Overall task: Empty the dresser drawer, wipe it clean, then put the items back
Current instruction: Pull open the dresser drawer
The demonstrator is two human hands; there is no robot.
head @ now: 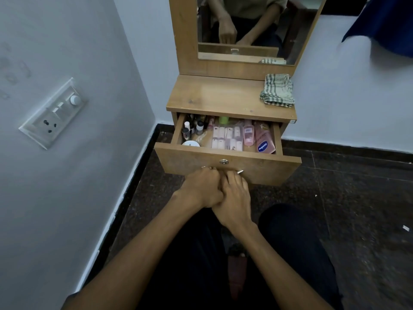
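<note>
Dresser drawer point(228, 163) pulled out, front panel facing the camera, small round lock point(223, 162) at centre of panel. Still full.

Contents, left to right:
- Cluster of small dark bottles point(192, 128) with pale caps, upright, in back left corner.
- White round jar lid point(191, 143) at front left, partly hidden behind front panel.
- Clear packet of pale press-on nails point(227, 138), flat in the middle.
- Green cap point(224, 119) at back, just under counter edge; rest of it hidden.
- Small pink bottle point(249, 135), lying down, right of the packet.
- Larger pink Vaseline bottle point(264, 139), lying down against right wall, blue label toward the front.

Counter point(214, 97) above drawer bare wood, except a folded checked cloth point(277, 90) at back right corner. Mirror point(252, 27) behind, reflecting the cloth and the person's arms.

Left hand point(202, 190) and right hand point(234, 199) pressed together at lower edge of drawer front, below the lock. Left hand closed into a loose fist, fingers curled at the panel's lower edge. Right hand curled beside it, fingertips toward the panel. Small metal piece point(240, 171) showing just above right fingers; cannot tell whether it is a handle or something held, or which hand grips it.

Dark speckled floor point(335, 209) below; switch plate point(53, 113) on left wall.
</note>
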